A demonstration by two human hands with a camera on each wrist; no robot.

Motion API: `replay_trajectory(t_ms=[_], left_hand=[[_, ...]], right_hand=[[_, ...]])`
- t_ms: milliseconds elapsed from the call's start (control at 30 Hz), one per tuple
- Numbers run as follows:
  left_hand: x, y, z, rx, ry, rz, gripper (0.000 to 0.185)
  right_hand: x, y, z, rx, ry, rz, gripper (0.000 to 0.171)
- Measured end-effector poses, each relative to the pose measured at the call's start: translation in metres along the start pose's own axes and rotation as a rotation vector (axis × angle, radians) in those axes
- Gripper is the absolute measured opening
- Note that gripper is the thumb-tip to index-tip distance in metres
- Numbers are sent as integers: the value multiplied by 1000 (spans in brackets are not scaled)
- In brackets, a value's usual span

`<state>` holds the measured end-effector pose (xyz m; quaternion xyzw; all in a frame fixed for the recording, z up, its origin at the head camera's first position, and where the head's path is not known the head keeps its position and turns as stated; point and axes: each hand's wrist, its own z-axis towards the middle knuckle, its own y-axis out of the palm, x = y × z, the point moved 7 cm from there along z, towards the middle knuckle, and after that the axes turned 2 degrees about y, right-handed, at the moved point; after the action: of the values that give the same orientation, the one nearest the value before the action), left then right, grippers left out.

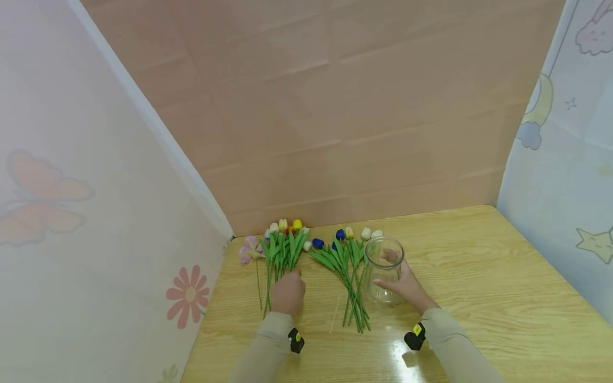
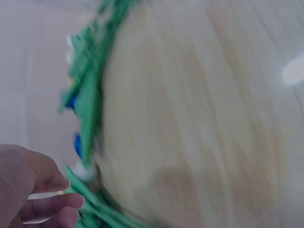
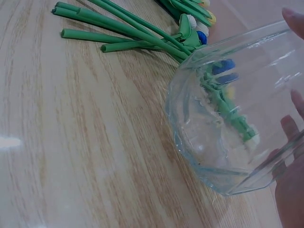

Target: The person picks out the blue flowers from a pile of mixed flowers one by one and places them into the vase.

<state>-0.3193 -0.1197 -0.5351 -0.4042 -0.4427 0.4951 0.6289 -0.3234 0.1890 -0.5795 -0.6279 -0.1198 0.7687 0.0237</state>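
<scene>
My right hand (image 1: 404, 279) holds a clear glass vase (image 1: 383, 284) by its right side, thumb in front and fingers behind. In the right wrist view the vase (image 3: 228, 123) shows its faceted glass, with tulips seen through it. My left hand (image 1: 288, 292) is over the stems of the left bunch of artificial tulips (image 1: 282, 247), with white, yellow and red heads. In the left wrist view, a gap separates the thumb from the bent fingers (image 2: 52, 204), whose tips are right at green stems. A second bunch of tulips (image 1: 351, 266), blue, white and yellow, lies beside the vase, stems crossed.
A pink-purple flower (image 1: 251, 250) on a thin stem lies at the left end. One thin pale stick (image 1: 335, 314) is on the wooden table (image 1: 479, 298) between the bunches. A brown backdrop (image 1: 354, 133) stands behind, and printed panels (image 1: 119, 213) flank both sides.
</scene>
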Motion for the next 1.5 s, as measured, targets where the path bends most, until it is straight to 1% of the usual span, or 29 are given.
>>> replay_trajectory(t_ms=[33,100,167,233,300,333,467,600,667,733,833,967,1067,1200,1300,1400,1433,1500], left_hand=[[9,-1,1,3,30,-28,9],[25,0,4,-17,80,-71,13],[42,4,4,-55,111,-106,14],[57,10,3,-97,138,-140,13],[69,19,0,-162,133,-165,14],[74,25,-2,-199,118,-171,14],[87,46,-11,-274,102,-143,9],[95,64,-18,-260,112,-99,22],[96,71,-21,-251,112,-104,25],[97,76,-23,-234,112,-120,26],[97,81,-23,-212,98,-172,26],[95,86,-20,-203,68,-228,24],[92,86,-18,-193,48,-272,19],[91,78,-15,-165,30,-324,8],[94,69,-10,-125,40,-310,10],[97,62,-4,-75,60,-257,16],[98,59,-2,-69,63,-242,18],[99,54,1,-67,64,-247,21]], right_hand=[[0,0,0,1,1,3,90],[1,0,1,-2,-2,2,89],[1,0,1,-1,-4,9,88],[2,-1,0,1,-4,17,87],[2,0,0,-3,-7,22,86],[2,0,1,-3,-8,24,86],[3,0,1,-8,-7,27,86],[3,0,0,0,-5,23,87],[4,0,0,2,-3,22,88],[4,1,0,2,-2,25,88],[4,1,0,1,-1,31,88],[3,0,1,7,0,28,88],[4,-1,1,5,4,17,87],[1,-1,0,0,0,25,87],[0,-1,0,1,-1,30,87],[2,-1,0,4,6,26,86],[2,-1,0,4,5,28,86],[3,0,0,5,4,30,86]])
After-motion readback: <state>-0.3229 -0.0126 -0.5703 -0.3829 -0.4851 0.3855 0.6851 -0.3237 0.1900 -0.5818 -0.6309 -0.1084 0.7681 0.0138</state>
